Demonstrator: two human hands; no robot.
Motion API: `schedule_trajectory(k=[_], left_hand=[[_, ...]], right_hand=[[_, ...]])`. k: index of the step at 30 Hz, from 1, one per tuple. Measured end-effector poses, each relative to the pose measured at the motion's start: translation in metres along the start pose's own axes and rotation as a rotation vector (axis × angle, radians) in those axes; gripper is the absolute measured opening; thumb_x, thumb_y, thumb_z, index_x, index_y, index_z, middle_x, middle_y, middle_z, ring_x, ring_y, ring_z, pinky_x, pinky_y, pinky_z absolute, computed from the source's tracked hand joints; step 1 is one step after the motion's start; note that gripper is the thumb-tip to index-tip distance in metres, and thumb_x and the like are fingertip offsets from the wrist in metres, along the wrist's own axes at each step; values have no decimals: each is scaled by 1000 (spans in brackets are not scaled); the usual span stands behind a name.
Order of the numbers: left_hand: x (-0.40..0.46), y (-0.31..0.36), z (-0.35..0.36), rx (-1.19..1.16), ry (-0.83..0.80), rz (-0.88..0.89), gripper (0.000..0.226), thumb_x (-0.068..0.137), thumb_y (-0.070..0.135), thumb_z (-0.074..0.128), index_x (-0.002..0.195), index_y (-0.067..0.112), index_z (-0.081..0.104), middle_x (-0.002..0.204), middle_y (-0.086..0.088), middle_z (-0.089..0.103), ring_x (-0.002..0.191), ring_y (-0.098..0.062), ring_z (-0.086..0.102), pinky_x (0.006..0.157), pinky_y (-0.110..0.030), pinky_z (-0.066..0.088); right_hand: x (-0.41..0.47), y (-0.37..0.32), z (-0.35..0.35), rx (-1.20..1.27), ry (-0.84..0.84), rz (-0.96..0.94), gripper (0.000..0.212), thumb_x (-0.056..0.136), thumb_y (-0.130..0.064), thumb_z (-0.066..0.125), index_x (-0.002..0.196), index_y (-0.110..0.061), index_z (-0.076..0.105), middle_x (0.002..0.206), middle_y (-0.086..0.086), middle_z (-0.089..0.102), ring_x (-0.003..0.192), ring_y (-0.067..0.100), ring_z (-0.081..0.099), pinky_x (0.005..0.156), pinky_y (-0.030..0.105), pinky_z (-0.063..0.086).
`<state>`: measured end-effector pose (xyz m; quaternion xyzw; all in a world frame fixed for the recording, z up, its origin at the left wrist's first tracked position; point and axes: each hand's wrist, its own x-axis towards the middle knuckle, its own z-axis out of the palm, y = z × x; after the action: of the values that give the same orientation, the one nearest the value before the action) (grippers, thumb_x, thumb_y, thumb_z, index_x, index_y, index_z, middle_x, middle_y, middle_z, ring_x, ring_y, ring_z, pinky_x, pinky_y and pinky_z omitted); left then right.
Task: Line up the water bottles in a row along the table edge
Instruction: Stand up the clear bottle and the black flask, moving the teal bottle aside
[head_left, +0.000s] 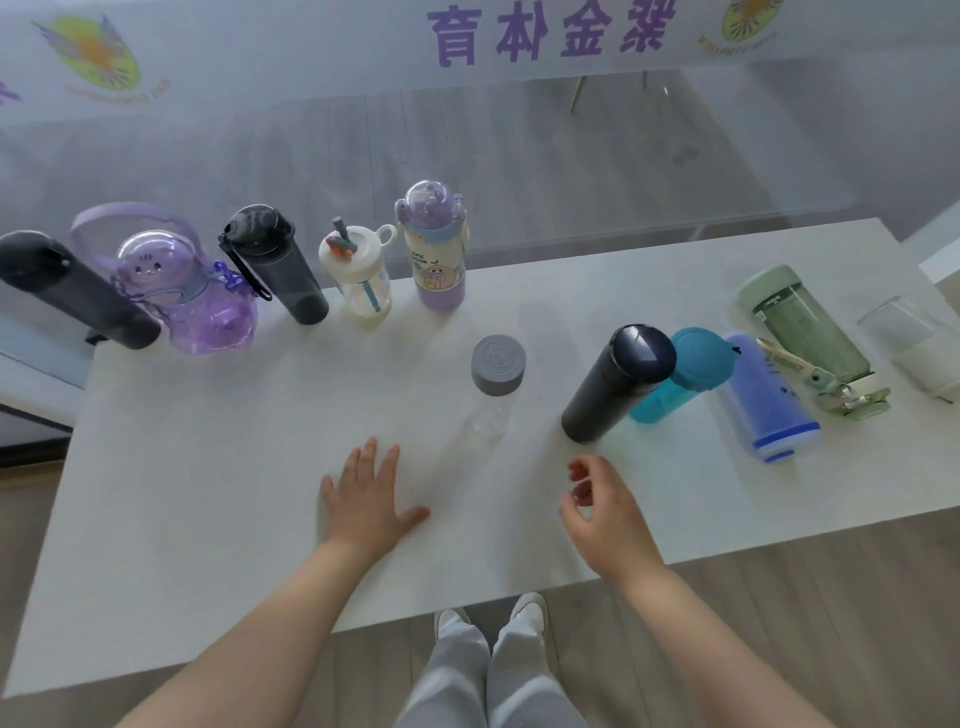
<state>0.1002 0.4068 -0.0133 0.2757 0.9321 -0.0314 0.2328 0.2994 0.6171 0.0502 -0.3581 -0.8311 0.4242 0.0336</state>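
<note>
Five bottles in a row along the far edge of the white table (208, 493): black flask (78, 291), round purple bottle (192, 296) with a strap, dark grey bottle (275, 265), small clear straw bottle (361, 275), tall purple bottle (436, 249). Mid-table, apart from the row, a clear bottle with a grey cap (493, 384), upright. To the right, a loose cluster: dark flask (618, 384), teal bottle (680, 374) just behind and touching it, blue bottle (763, 400), green bottle (805, 332), and at the far right a clear glass (914, 348), possibly with milk in the bottom, hard to tell. Left hand (369, 499) flat on the table, fingers spread, holding nothing. Right hand (605, 509) just above the table near the dark flask, fingers loosely curled, holding nothing. Beyond the table, a frosted glass wall (311, 130) with purple lettering.
</note>
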Motion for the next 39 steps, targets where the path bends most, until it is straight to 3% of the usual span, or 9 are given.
schedule_trajectory(k=[5, 7, 9, 18, 22, 32, 39], left_hand=[[18, -34, -17, -12, -50, -52, 104, 76, 73, 54, 151, 32, -5, 160, -1, -17, 146, -24, -12, 113, -59, 5], [23, -44, -19, 10, -68, -42, 109, 73, 79, 52, 150, 33, -9, 159, -2, -20, 146, -24, -15, 112, -61, 3], [27, -49, -19, 42, -56, -7, 110, 71, 82, 48, 150, 34, -12, 159, -2, -21, 146, -24, -16, 112, -61, 1], [68, -64, -37, 4, 113, 14, 87, 84, 75, 32, 152, 32, -2, 161, -2, -7, 147, -24, -5, 113, -58, 4], [76, -73, -18, -23, 166, 14, 87, 78, 75, 11, 153, 30, 8, 162, -2, 2, 147, -27, 4, 111, -59, 7], [76, -75, 2, -57, 284, 37, 74, 88, 62, 29, 151, 25, 24, 160, -4, 18, 145, -29, 19, 113, -59, 8], [76, -74, 4, -63, 313, 27, 72, 86, 56, 35, 150, 26, 27, 160, -2, 17, 146, -26, 18, 114, -58, 11]], right_hand=[[38, -42, 51, 188, -52, 101, 74, 85, -21, 67, 145, -24, 23, 137, 3, 38, 108, 21, 52, 97, 35, 46], [55, -54, 67, 195, 8, 104, 84, 83, -23, 70, 149, -21, 17, 146, 6, 30, 126, 24, 44, 104, 30, 38], [69, -64, 78, 199, 86, 114, 88, 82, -23, 73, 150, -16, 16, 149, 9, 27, 134, 23, 36, 102, 22, 29], [122, -68, 86, 248, 254, 151, 60, 88, -21, 69, 135, -6, 35, 133, 10, 50, 112, 22, 51, 85, 22, 33], [160, -69, 82, 233, 272, 129, 57, 89, -24, 67, 132, -7, 35, 134, 10, 49, 117, 28, 52, 92, 30, 40], [261, -82, 69, 264, 348, 113, 62, 88, -24, 67, 139, -13, 33, 137, 7, 48, 122, 24, 49, 94, 25, 36], [306, -92, 65, 248, 349, 98, 65, 86, -23, 68, 140, -14, 34, 136, 6, 50, 123, 23, 49, 92, 23, 35]])
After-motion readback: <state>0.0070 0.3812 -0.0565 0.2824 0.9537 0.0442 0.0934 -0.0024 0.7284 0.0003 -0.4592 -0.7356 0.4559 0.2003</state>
